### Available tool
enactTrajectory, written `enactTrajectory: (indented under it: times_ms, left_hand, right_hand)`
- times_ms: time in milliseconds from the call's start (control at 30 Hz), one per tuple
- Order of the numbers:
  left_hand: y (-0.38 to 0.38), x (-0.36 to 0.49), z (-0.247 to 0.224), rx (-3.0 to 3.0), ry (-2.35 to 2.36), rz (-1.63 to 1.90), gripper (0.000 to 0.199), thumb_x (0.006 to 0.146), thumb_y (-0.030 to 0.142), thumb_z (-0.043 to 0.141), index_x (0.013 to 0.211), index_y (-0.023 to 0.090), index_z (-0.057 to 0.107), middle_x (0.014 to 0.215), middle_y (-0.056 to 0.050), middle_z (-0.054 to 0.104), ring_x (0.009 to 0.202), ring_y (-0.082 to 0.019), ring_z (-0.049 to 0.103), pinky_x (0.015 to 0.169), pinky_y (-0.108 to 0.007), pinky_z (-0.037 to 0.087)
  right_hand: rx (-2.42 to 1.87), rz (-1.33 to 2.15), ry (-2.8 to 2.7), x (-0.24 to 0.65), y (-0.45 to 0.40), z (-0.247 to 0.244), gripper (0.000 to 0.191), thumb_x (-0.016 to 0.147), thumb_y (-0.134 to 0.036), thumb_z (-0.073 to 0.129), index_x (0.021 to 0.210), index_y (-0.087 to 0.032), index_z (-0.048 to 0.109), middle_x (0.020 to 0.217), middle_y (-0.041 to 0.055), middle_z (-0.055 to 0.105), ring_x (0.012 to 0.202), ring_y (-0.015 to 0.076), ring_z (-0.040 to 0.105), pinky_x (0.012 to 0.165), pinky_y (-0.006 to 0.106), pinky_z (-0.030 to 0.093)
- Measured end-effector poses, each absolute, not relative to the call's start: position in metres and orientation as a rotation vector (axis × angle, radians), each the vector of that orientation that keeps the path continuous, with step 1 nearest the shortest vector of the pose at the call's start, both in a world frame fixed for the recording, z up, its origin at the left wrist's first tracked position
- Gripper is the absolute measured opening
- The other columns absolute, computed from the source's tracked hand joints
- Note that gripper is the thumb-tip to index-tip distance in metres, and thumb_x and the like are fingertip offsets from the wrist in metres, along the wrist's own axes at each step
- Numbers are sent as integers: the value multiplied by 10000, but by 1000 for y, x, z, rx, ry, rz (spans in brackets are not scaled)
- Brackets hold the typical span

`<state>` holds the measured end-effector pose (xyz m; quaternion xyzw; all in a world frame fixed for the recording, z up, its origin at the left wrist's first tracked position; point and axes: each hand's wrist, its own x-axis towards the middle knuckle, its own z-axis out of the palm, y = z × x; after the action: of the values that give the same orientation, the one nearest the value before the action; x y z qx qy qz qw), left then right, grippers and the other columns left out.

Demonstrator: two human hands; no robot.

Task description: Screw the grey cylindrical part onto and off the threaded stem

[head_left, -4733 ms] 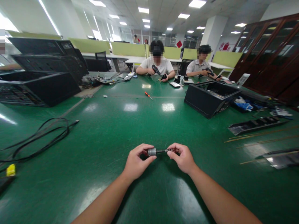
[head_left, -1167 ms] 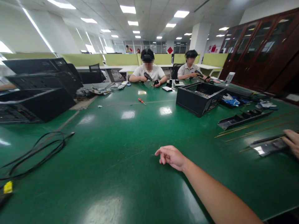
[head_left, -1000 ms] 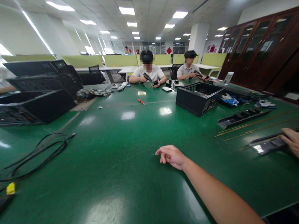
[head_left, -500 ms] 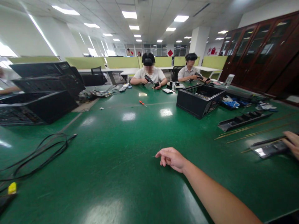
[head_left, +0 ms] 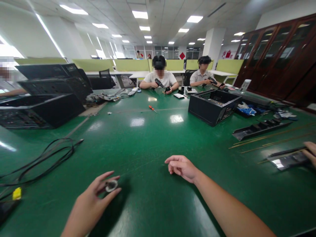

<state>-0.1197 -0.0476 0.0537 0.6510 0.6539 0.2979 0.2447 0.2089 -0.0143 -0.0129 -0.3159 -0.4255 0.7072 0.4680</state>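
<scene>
My left hand has come up at the lower left, its thumb and fingers around a small round thing with a pale rim and a dark middle. Its exact kind does not show. My right hand hovers low over or rests on the green table, fingers curled in and the index finger pointing left. A thin pale sliver shows by its fingertips, too fine to name. A faint line runs across the tabletop between my hands; whether it is a strand or a scratch is unclear.
Black cables lie left, near stacked computer cases. An orange screwdriver lies ahead. An open black case, a metal bracket and thin rods are right. Co-workers sit opposite; another person's hand is at the right edge.
My left hand has entered from below with the small round thing in its fingers. My right hand has hardly moved. The view has shifted slightly.
</scene>
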Motion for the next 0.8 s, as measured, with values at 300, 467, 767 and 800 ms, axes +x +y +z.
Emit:
enactTrajectory:
  times_ms: [300, 467, 767, 800]
  left_hand:
    - [6, 17, 20, 1763, 1136, 809, 363, 671, 286, 776, 1014, 184, 713, 1004, -69, 738, 942, -254, 681, 886, -368, 507]
    - [2, 5, 7, 1779, 1103, 794, 459, 719, 280, 759, 1143, 194, 606, 929, -38, 726, 875, -217, 674, 837, -334, 490]
    - [8, 7, 9, 1683, 1068, 806, 274, 733, 290, 739, 938, 185, 591, 850, -28, 703, 818, -202, 670, 777, -308, 507]
    - [9, 7, 8, 1689, 1062, 801, 268, 736, 289, 736, 939, 185, 596, 846, -27, 703, 815, -201, 668, 777, -308, 507]
  right_hand:
    - [-862, 1347, -1092, 220, -3, -27, 441, 634, -80, 631, 1061, -189, 654, 1027, 32, 654, 494, 32, 325, 514, 211, 276]
    - [-1120, 1164, -1383, 217, -6, -32, 489, 629, -16, 499, 1065, -194, 632, 811, -22, 624, 482, 62, 348, 493, 222, 257]
    - [-1198, 1089, -1574, 207, -19, -20, 431, 669, -73, 649, 1071, -220, 608, 640, -69, 507, 493, 84, 368, 498, 226, 278]
    - [-1192, 1111, -1558, 207, -18, -19, 429, 679, -89, 660, 1083, -222, 604, 728, -46, 569, 497, 78, 373, 495, 226, 285]
